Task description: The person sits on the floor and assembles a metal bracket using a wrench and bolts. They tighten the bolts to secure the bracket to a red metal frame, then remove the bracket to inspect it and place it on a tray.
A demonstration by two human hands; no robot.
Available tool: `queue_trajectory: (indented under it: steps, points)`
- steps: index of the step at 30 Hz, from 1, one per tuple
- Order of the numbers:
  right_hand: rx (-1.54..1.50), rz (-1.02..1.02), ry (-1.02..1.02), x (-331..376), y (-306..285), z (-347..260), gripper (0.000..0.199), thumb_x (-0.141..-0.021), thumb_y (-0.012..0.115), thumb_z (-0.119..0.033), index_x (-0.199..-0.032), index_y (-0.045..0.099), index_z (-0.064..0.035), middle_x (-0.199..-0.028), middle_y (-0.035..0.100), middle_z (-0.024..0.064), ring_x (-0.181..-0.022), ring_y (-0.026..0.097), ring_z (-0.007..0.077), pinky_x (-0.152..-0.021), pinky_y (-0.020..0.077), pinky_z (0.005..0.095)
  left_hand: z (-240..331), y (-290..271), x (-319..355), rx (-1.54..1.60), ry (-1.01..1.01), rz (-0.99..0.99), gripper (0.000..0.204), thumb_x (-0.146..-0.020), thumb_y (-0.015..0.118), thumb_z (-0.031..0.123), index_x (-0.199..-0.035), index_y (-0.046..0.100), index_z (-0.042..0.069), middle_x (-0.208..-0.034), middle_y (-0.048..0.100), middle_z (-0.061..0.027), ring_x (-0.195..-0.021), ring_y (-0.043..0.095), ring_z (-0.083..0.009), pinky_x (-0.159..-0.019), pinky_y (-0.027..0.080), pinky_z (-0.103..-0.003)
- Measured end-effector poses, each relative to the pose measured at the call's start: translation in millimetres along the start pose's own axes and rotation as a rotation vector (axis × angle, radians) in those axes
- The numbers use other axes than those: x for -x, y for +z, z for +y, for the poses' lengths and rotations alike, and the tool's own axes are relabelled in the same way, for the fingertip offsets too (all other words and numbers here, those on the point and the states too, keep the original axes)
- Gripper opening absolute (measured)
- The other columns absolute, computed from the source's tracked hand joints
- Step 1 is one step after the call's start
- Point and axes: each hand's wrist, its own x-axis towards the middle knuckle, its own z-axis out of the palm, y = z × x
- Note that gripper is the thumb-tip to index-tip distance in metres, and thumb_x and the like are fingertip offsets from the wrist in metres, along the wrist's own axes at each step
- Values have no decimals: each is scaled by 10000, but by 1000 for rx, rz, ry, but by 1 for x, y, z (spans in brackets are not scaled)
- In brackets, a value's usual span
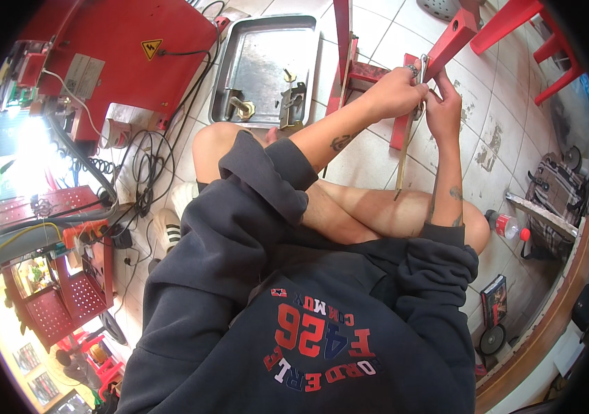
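Where pale floor tiles (388, 31) spread beneath the seated person (322, 276): red metal frame (453, 43), slanted beam at the hands. Rectangular metal tray (260, 48), left of the frame, bearing metal parts (245, 107). Left hand (399, 93), fingers curled narrow around a silver wrench (423, 65). Right hand (444, 107), just beside it, fingers bent; grip cannot be told. The wrench, beside the beam; contact unclear. Thin yellowish strip (402, 162), extending from below the hands toward the legs.
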Motion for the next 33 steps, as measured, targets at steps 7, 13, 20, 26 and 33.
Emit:
queue_trajectory:
  steps: [7,13,20,26,33]
  points:
    - [5,18,-86,1,3,3,595,-813,525,76,-1397,481,-25,-1268,613,156,-1095,631,194,-879,529,301,21,-2,0,191,-33,-39,278,-899,590,180,-1000,605,-79,-732,596,-54,-646,554,-119,-603,466,-283]
    - [-99,-104,-39,7,-2,-11,599,-865,520,74,-1442,408,-42,-1116,655,87,-838,654,123,-737,546,274,21,-22,5,230,-54,-270,347,-882,650,202,-1101,573,-55,-698,528,-2,-615,472,-86,-569,419,-246]
    - [-14,-259,-8,9,-8,-19,789,-877,629,-66,-1527,185,-118,-1258,553,104,-1066,595,196,-891,493,297,23,-12,1,1,1,-85,688,-832,736,423,-1235,550,-103,-588,533,10,-575,537,-86,-609,475,-252]
    - [178,-348,82,12,-10,-34,935,-833,622,-22,-1535,21,-166,-1172,594,99,-868,643,186,-686,556,311,31,-5,-2,-316,24,-49,812,-717,757,231,-1320,428,-201,-669,601,-71,-599,609,-128,-596,525,-269]
    - [111,-444,285,22,-15,-41,929,-800,622,-19,-1519,43,-119,-1106,624,172,-652,661,186,-525,556,297,35,-14,-2,-3,-144,-187,860,-781,696,128,-1437,228,-170,-912,635,-139,-747,622,-151,-677,556,-247]
